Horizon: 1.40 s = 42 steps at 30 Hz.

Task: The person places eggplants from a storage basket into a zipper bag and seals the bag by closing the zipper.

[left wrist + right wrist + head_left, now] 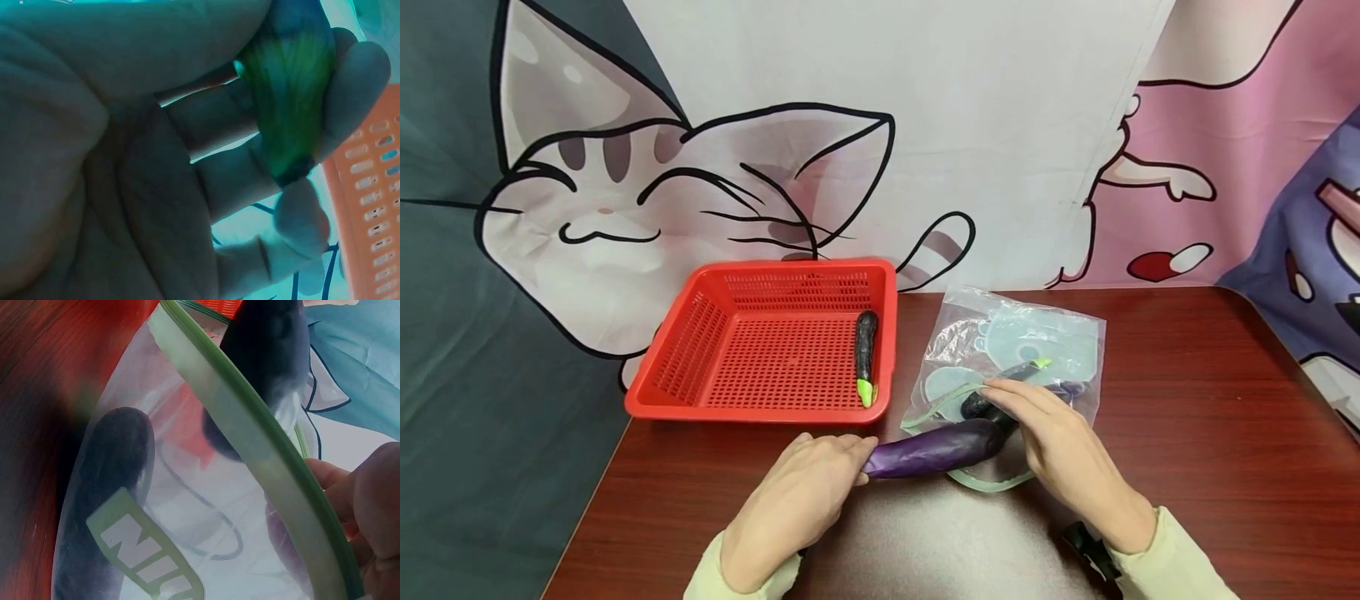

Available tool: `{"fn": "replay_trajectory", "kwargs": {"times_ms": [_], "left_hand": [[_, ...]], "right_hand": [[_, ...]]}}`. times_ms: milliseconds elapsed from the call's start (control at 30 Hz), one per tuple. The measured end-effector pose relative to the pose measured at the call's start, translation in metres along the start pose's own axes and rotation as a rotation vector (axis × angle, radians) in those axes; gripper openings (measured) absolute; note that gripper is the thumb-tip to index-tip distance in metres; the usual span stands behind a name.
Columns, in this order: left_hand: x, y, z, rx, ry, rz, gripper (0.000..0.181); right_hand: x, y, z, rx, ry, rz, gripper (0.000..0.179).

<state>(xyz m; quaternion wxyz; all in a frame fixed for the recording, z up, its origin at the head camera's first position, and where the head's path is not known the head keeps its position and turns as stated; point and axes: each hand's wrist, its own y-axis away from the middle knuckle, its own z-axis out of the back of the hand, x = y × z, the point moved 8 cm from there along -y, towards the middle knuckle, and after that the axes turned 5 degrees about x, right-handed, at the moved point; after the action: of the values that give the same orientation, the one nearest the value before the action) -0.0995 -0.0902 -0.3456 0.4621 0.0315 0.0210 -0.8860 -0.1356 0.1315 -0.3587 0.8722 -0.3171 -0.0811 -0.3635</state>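
Note:
My left hand (808,487) grips a long purple eggplant (932,450) by its stem end. In the left wrist view my fingers are curled round its green cap (287,106). The eggplant's other end lies in the mouth of a clear zip bag (943,346). My right hand (1067,442) holds the bag's rim near the green zip strip (244,419); part of its grip is hidden. Inside the bag lie dark eggplants, one with a green tip (1041,363); the right wrist view shows a dark rounded one (125,450) through the plastic.
A red perforated basket (760,414) stands at the back left of the brown table (1180,400). One dark eggplant (866,346) with a green stem lies along its right side. Behind the table hangs a cloth (1000,125) with cartoon cats.

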Motion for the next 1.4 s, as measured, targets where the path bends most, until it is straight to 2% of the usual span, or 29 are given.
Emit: {"fn": "replay_trajectory", "kwargs": {"times_ms": [100,233,400,600,867,1000,1400], "left_hand": [[-0.004,-0.002,-0.001,0.002,-0.009,-0.018,0.014],[-0.008,-0.004,-0.003,0.010,-0.031,-0.029,0.014],[-0.013,-0.007,-0.004,0.017,-0.044,-0.037,0.014],[-0.019,-0.010,-0.007,0.024,-0.033,-0.057,0.014],[-0.029,-0.011,-0.010,-0.007,-0.098,-0.093,0.013],[-0.032,-0.013,-0.012,-0.016,-0.100,-0.114,0.014],[-0.043,-0.019,-0.015,-0.071,-0.130,-0.158,0.021]], "right_hand": [[0.000,0.000,0.000,-0.002,0.003,0.001,0.048],[0.000,0.001,0.000,0.001,0.001,0.002,0.043],[-0.001,0.001,-0.001,0.004,0.006,0.001,0.052],[-0.001,0.001,0.000,-0.004,0.001,0.002,0.046],[-0.001,0.002,-0.001,-0.011,0.006,0.010,0.050],[0.001,0.001,0.000,-0.025,0.011,0.025,0.054],[0.003,0.001,0.000,-0.026,0.013,0.031,0.049]]}}
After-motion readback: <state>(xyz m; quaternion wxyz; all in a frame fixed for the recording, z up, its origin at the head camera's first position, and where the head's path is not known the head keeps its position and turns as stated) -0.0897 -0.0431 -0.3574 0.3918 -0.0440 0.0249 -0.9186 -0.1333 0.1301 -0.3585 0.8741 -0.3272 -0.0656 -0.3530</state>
